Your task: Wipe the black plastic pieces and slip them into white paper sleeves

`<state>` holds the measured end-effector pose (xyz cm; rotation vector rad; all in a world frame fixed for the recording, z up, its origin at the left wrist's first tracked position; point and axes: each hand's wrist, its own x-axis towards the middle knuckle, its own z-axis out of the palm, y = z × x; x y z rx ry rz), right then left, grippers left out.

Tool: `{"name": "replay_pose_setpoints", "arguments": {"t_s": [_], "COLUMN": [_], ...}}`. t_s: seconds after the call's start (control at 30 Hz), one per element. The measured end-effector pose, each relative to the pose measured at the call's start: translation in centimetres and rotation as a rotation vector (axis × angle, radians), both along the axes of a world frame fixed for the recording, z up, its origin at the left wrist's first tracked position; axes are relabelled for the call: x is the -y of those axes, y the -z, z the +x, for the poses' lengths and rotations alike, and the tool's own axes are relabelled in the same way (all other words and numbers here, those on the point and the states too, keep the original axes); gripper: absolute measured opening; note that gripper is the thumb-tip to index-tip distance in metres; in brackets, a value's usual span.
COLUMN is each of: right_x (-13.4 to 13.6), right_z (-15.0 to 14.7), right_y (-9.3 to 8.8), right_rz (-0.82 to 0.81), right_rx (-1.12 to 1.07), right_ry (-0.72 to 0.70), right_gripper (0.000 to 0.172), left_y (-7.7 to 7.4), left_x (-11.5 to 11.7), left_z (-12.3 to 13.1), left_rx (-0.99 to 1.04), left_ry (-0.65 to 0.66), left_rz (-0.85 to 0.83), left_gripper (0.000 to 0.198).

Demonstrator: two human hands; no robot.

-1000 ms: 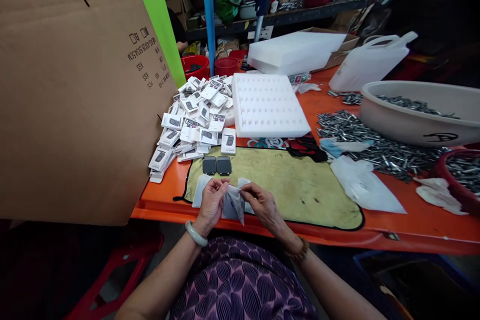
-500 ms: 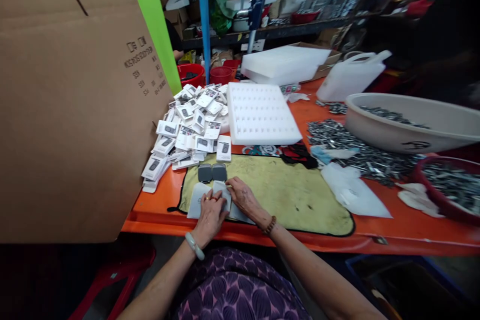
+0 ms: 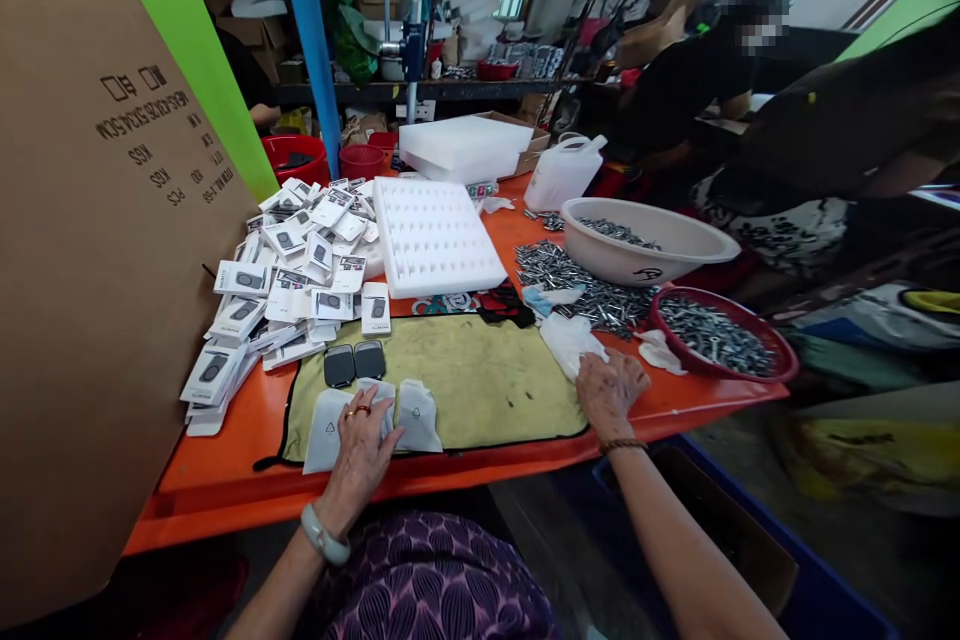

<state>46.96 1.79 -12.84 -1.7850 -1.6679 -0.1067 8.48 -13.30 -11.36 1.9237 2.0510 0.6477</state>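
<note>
My left hand (image 3: 364, 435) lies flat, fingers spread, on small white pouches (image 3: 416, 415) at the near edge of a yellow-green cloth (image 3: 487, 380). Just beyond it sit two dark flat cases (image 3: 354, 362) side by side. My right hand (image 3: 609, 390) rests far to the right on a pile of white plastic bags (image 3: 570, 340) by the cloth's right end, fingers curled down onto them. A heap of white carded packets (image 3: 292, 270) lies to the left on the orange table (image 3: 225, 460).
A white foam tray (image 3: 435, 235) sits behind the cloth. Right of it are a beige basin (image 3: 645, 245), loose metal parts (image 3: 570, 280) and a red bowl of parts (image 3: 720, 335). A big cardboard sheet (image 3: 90, 250) stands at left. People stand at the far right.
My right hand left the pouches and moved right onto the plastic bags. My left hand flattened on the pouches. The view swung to the right.
</note>
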Motion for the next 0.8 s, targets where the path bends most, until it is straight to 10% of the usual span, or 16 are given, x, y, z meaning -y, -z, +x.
{"name": "replay_pose_setpoints", "arguments": {"t_s": [0.33, 0.57, 0.8], "right_x": [-0.8, 6.4, 9.8], "right_z": [-0.8, -13.3, -22.0], "right_y": [-0.7, -5.3, -5.2], "right_rz": [0.077, 0.155, -0.004], "right_rx": [-0.088, -0.115, -0.345], "right_ry": [0.062, -0.252, -0.667], "right_gripper": [0.017, 0.015, 0.008], "left_y": [-3.5, -6.4, -7.2], "left_x": [-0.3, -2.1, -3.4], "left_z": [2.0, 5.5, 5.0], "left_rx": [0.52, 1.412, 1.545], "left_ry": [0.012, -0.082, -0.289], "left_rz": [-0.011, -0.431, -0.08], "left_gripper": [0.033, 0.075, 0.057]}}
